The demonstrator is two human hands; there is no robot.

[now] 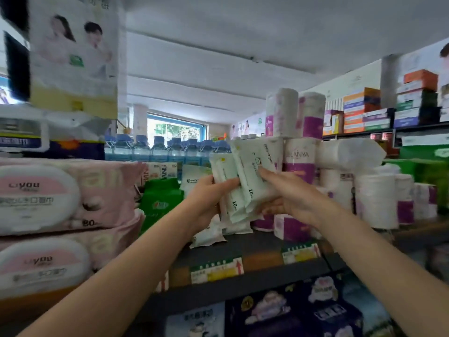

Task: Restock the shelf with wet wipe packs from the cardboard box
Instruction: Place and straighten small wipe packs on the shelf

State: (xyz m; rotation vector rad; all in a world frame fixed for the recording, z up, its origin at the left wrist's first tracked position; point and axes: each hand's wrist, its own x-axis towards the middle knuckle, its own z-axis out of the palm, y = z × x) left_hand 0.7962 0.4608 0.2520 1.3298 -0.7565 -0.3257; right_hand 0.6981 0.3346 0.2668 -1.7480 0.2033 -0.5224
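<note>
Dark shelf (262, 242): pink wipe packs (63, 195) stacked left, purple-banded tissue rolls (301, 156) right. Above its middle, both hands hold a fanned bundle of white-green wet wipe packs (245, 181), printed "10". Left hand (206, 198) fingers curl around bundle's left edge; right hand (289, 195) pinches its right side.

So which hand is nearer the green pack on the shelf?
Left. The left hand grips the wipe packs just right of the green pack; the right hand holds them farther right.

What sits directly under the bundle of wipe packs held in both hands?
Under the bundle of wipe packs, a few white packs lie on the dark shelf. The bundle and hands hide whatever is behind them.
</note>
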